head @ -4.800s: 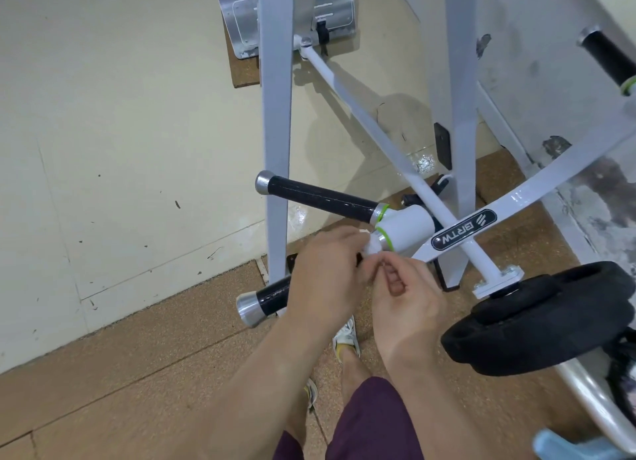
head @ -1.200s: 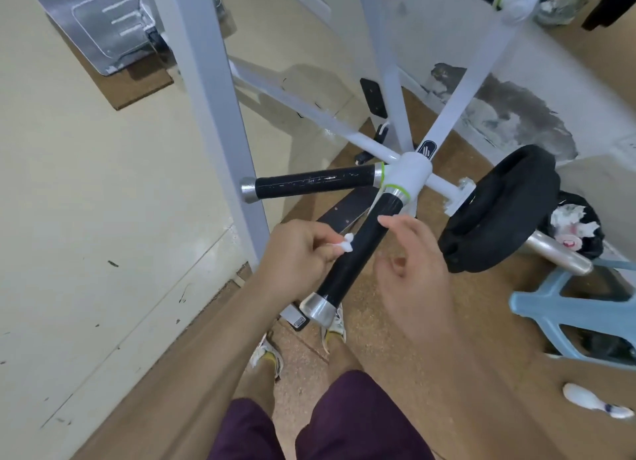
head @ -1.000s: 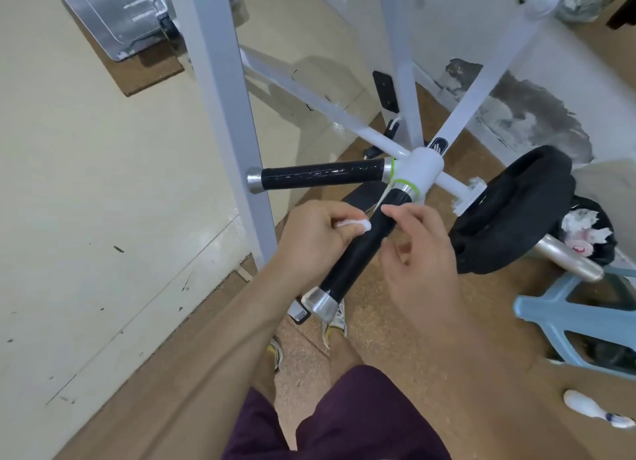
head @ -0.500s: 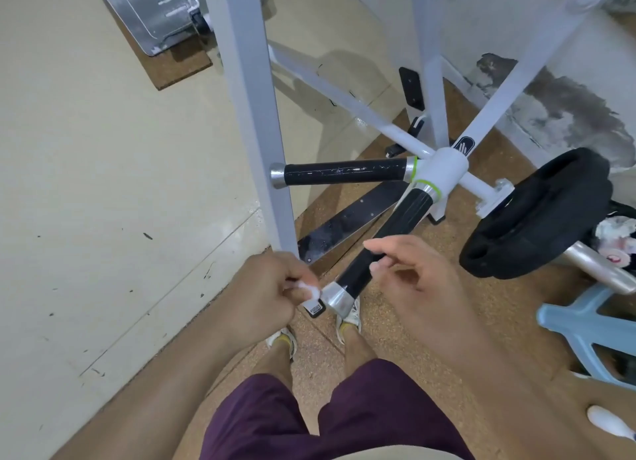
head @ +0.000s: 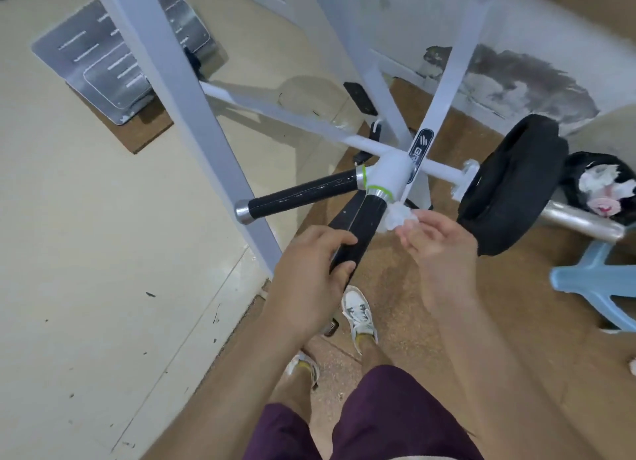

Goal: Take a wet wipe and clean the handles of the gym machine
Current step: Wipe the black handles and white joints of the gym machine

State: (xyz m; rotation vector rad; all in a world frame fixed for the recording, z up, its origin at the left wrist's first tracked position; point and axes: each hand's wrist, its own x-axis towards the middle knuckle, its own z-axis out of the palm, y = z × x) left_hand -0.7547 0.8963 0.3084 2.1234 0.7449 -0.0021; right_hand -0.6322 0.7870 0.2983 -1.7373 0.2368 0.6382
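Observation:
Two black handles stick out of a white hub (head: 390, 177) on the gym machine. The upper handle (head: 303, 196) points left and is free. My left hand (head: 311, 270) grips the lower handle (head: 364, 229) near its end, hiding the metal cap. My right hand (head: 435, 242) pinches a crumpled white wet wipe (head: 399, 218) at its fingertips and presses it on the top of the lower handle, just below the green ring.
A white frame post (head: 192, 115) stands left of the handles. A black weight plate (head: 509, 191) on a steel bar is at the right, with a light blue stool (head: 599, 284) below it. A grey footplate (head: 117, 67) lies at the back left. My feet are below the handle.
The wipe has passed from my left hand to my right. My left hand now grips the lower handle's end, and my right hand holds the wipe up near the hub.

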